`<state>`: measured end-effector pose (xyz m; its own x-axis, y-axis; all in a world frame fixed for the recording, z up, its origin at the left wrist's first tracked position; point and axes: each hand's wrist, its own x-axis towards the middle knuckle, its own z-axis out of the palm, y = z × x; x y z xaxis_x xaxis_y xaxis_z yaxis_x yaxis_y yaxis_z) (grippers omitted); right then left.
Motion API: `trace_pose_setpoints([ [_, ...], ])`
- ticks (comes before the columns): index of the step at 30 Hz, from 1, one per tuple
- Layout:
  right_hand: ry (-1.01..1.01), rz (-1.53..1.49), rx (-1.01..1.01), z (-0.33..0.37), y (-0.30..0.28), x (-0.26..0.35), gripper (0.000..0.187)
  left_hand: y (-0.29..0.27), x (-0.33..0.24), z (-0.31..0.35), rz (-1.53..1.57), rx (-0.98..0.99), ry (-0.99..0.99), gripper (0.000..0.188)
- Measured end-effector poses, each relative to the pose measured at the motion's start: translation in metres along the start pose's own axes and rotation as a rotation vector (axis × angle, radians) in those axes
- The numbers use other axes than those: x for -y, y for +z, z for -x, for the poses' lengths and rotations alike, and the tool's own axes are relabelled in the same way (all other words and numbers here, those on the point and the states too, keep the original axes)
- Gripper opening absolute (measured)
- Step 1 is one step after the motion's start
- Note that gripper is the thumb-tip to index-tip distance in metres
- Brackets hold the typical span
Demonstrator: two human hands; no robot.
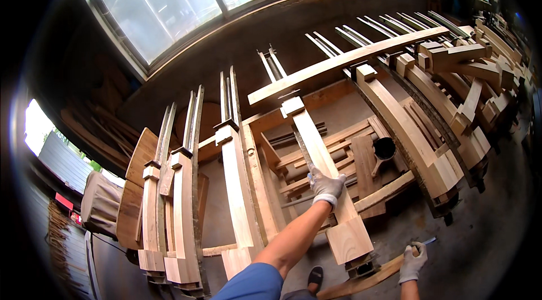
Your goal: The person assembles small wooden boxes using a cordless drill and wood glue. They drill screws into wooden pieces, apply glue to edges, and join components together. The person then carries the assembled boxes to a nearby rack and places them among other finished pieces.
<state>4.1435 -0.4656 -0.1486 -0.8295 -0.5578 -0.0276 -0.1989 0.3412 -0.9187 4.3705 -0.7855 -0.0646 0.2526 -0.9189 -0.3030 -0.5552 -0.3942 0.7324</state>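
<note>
My left hand (328, 187), in a pale work glove, lies across a long light wooden beam (314, 140), with thumb and fingers at its two edges. The beam rests in a metal clamp rack, a wooden block (292, 107) at its far end and a wider block (349, 240) at its near end. Lower right, my gloved right hand (414, 262) is closed, its fingers curled. A curved wooden strip (361, 283) runs up to it from the lower left, and a thin bluish tip (431, 240) shows just beyond. What the fingers hold is partly hidden.
Similar clamped beams (234, 187) stand left, and others (406, 125) right. A long plank (344, 66) lies across the rails behind. Below are stacked boards (367, 164) and a black pot with a brush (384, 150). A covered object (101, 201) stands far left, beneath large windows.
</note>
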Motion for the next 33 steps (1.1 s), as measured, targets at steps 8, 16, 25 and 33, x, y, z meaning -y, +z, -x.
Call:
trace_pose_setpoints([
  [8,0.282,-0.228,0.072,-0.025,0.013,-0.086,0.014,0.016,0.005,-0.010,-0.077,-0.033,0.056,0.137],
  [16,0.163,-0.031,0.243,-0.024,0.010,-0.083,0.019,0.014,0.012,-0.008,-0.082,-0.262,0.157,0.113],
  [25,0.623,-0.216,0.336,-0.003,0.032,-0.137,0.020,0.011,0.008,-0.007,0.052,-0.102,0.113,0.098],
  [33,0.553,0.177,0.345,-0.022,0.050,-0.111,0.020,0.014,0.010,-0.018,-0.017,-0.188,0.119,0.103],
])
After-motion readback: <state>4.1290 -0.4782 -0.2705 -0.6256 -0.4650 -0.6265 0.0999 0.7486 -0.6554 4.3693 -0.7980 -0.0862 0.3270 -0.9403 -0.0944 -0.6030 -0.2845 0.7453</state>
